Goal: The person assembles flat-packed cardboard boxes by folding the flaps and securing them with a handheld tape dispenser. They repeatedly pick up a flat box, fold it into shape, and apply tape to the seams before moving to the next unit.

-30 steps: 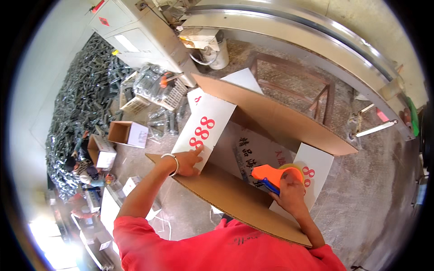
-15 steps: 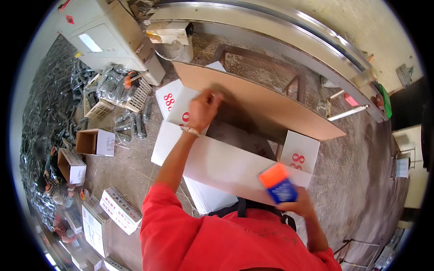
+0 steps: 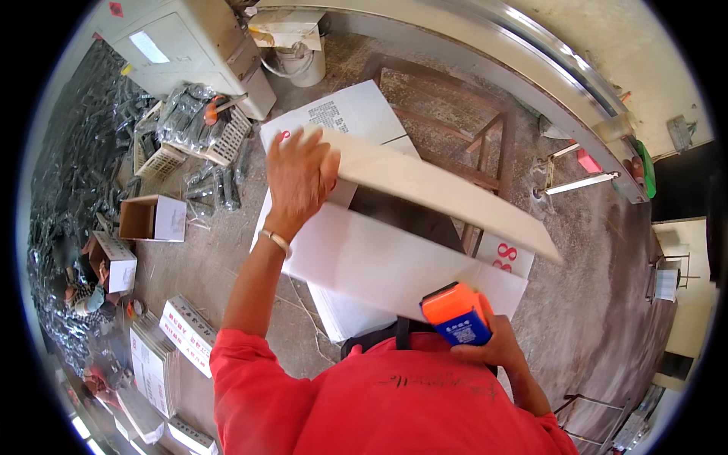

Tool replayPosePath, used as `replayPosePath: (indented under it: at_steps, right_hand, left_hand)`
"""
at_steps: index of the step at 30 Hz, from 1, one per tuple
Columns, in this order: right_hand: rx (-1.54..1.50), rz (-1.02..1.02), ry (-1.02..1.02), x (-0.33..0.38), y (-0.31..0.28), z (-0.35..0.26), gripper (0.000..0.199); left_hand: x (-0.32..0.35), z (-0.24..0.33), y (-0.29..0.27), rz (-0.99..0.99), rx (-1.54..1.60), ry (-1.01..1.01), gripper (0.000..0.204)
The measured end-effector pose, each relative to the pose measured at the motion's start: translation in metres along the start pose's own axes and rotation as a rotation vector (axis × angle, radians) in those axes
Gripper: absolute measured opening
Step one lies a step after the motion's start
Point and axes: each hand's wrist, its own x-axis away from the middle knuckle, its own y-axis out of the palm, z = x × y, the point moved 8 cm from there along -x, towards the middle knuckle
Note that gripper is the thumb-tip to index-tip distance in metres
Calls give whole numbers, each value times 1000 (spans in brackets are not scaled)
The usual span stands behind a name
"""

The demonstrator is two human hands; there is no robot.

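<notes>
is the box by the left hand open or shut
Partly open: the box shows a dark gap between its near flap and far flap.

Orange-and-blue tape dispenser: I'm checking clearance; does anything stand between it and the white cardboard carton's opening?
Only the white cardboard near flap lies between the orange-and-blue tape dispenser and the opening; nothing visible stands on it. The bare left hand is at the far flap.

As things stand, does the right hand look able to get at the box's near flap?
Probably yes: the right hand is close to the near flap with no obstacle visible, though the tape dispenser in its grip likely limits its fingers.
</notes>
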Motion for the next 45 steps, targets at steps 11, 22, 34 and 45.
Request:
replayPosePath:
  at_steps: [11,22,34,45]
  right_hand:
    - [-360,-137,-67,-67,-49,-26,41]
    - [-289,-254,51,-99,-22,-18,38]
    - [-246,-345,84,-97,-10,-44,37]
    - [5,-545,-152,-173,91,-165,38]
  left_hand:
    - [59,-18,46,-91,17,-66,42]
    - [77,90,83,-649,1844,-937,57]
    - [82,106,89,-481,1681,-847,28]
    - [123,-202,52,-4,741,-966,31]
